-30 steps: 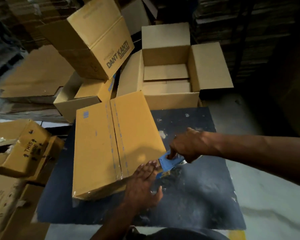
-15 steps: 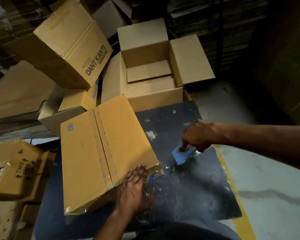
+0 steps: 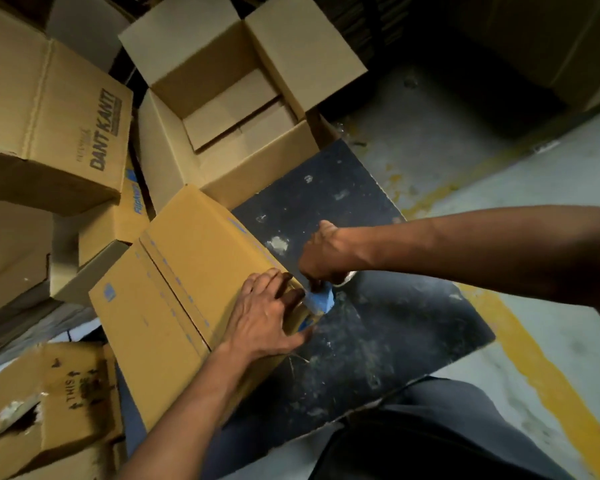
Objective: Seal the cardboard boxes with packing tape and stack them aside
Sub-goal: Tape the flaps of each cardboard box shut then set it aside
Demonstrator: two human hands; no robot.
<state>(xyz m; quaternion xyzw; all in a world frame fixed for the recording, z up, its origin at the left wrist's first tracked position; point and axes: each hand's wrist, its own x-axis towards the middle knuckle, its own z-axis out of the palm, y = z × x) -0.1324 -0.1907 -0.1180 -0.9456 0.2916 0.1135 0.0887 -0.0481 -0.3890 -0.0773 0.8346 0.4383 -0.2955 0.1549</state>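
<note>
The left hand, at the centre of the frame, lies flat with fingers spread on the lower right corner of the closed cardboard box, fingertips at the box's edge; just to its right the right hand has its fingers curled down, pinching the blue tape dispenser, which touches that same corner; the box, its centre seam running from upper left to lower right, rests on a dark scuffed board that fills the middle and lower right of the frame; above it, at upper centre, stands an open box with flaps raised; at upper left a box printed DANT KANTI sits tilted; at lower left lies a torn carton marked THIS; a yellow floor line runs down the right side.
</note>
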